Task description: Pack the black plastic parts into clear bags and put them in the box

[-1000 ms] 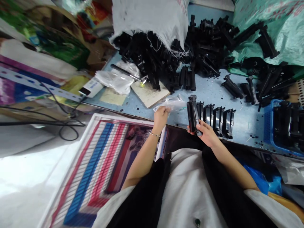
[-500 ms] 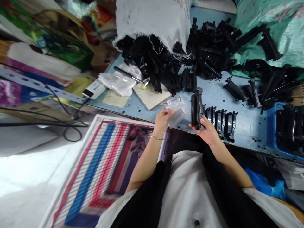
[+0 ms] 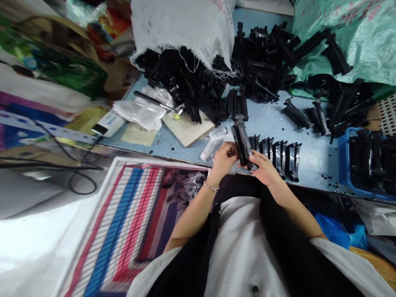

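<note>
A long black plastic part (image 3: 241,142) is gripped in my right hand (image 3: 263,167) at its lower end, tilted over the bench's front edge. Close on its left, my left hand (image 3: 224,161) has its fingers curled on a clear plastic bag (image 3: 210,145). Part of the bag lies behind the fingers, so its mouth is hidden. Beside my right hand, several similar black parts (image 3: 280,154) stand in a row on the blue bench (image 3: 315,161).
A white sack (image 3: 182,29) spills a heap of black parts (image 3: 192,82). A blue basket (image 3: 344,159) at right holds more. A board (image 3: 188,132), a black-handled tool (image 3: 153,101) and a white box (image 3: 108,123) lie left. Below stands a crate with a striped lining (image 3: 130,214).
My left hand has moved right, toward the black part, with the bag. The black part in my right hand has come left and tilted. The whole view has shifted slightly.
</note>
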The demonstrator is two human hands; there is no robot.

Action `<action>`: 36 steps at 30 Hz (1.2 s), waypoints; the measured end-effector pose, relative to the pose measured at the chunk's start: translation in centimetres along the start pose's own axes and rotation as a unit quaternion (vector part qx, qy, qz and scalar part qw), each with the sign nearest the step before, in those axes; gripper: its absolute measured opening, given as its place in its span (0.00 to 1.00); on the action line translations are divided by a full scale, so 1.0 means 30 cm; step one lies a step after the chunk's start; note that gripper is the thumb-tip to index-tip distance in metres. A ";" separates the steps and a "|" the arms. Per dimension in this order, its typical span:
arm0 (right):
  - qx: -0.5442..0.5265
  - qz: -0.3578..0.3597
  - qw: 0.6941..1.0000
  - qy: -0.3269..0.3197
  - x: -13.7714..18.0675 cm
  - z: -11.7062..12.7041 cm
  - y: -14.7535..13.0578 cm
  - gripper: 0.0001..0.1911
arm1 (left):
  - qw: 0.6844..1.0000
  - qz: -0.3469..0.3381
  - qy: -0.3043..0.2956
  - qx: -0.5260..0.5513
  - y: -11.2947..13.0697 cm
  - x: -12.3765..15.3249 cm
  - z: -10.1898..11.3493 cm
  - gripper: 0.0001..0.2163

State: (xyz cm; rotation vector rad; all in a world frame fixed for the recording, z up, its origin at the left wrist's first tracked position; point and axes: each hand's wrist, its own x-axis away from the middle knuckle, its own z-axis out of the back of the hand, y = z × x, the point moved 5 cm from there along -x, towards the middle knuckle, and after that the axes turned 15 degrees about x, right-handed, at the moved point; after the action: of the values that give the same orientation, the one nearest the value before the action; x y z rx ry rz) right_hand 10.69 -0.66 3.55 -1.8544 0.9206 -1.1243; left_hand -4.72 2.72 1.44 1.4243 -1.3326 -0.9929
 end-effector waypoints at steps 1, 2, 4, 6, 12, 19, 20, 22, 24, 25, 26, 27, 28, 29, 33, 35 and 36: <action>-0.003 0.006 1.000 0.019 -0.007 0.020 -0.006 0.18 | 0.999 0.019 0.003 0.039 -0.004 0.001 0.006 0.08; -0.008 0.012 0.999 0.038 -0.011 0.044 -0.010 0.18 | 0.997 0.030 0.016 0.076 -0.007 0.001 0.016 0.09; -0.012 0.016 0.998 0.064 -0.016 0.093 -0.014 0.18 | 0.995 0.014 0.034 0.093 -0.002 0.005 0.037 0.10; -0.010 0.014 0.997 0.076 -0.014 0.136 -0.017 0.17 | 0.999 -0.045 -0.004 0.001 0.021 0.012 0.031 0.06; -0.004 0.019 0.995 0.101 0.114 0.205 -0.063 0.18 | 0.958 -0.118 -0.150 -0.214 0.023 0.039 -0.073 0.13; -0.158 -0.135 0.975 -0.080 0.326 0.104 0.048 0.28 | 0.969 -0.134 -0.135 -0.155 -0.003 0.058 -0.144 0.21; -0.183 -0.150 0.968 -0.084 0.327 0.103 0.071 0.28 | 0.968 -0.144 -0.135 -0.157 0.000 0.061 -0.146 0.22; -0.220 -0.166 0.958 -0.085 0.309 0.112 0.103 0.27 | 0.960 -0.162 -0.148 -0.176 0.010 0.068 -0.146 0.26; -0.226 -0.164 0.956 -0.093 0.275 0.129 0.113 0.27 | 0.944 -0.190 -0.187 -0.195 0.026 0.088 -0.152 0.27; -0.218 -0.160 0.958 -0.093 0.253 0.138 0.113 0.27 | 0.933 -0.208 -0.214 -0.203 0.035 0.106 -0.159 0.28; -0.205 -0.154 0.963 -0.087 0.228 0.148 0.109 0.27 | 0.919 -0.226 -0.246 -0.209 0.043 0.128 -0.168 0.29; -0.188 -0.144 0.969 -0.069 0.200 0.158 0.105 0.26 | 0.905 -0.240 -0.280 -0.214 0.048 0.153 -0.179 0.30; -0.165 -0.129 0.977 -0.037 0.172 0.170 0.099 0.25 | 0.890 -0.248 -0.313 -0.218 0.050 0.179 -0.190 0.31; -0.132 -0.109 0.985 0.005 0.145 0.180 0.093 0.23 | 0.878 -0.252 -0.341 -0.223 0.048 0.202 -0.201 0.32; 0.127 0.016 0.980 0.149 0.084 0.174 0.051 0.15 | 0.857 -0.248 -0.373 -0.253 0.030 0.223 -0.217 0.34; 0.249 0.088 0.957 0.116 0.076 0.126 0.030 0.19 | 0.858 -0.251 -0.361 -0.266 0.049 0.204 -0.202 0.32; 0.281 0.115 0.950 0.075 0.074 0.101 0.023 0.23 | 0.863 -0.255 -0.344 -0.269 0.075 0.195 -0.183 0.29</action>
State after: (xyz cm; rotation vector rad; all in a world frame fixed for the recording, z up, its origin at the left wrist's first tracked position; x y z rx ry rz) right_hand 14.12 -2.17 2.78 -1.1833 0.7705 -1.2348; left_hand 0.50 -2.58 5.17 1.0149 -0.9977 -2.1888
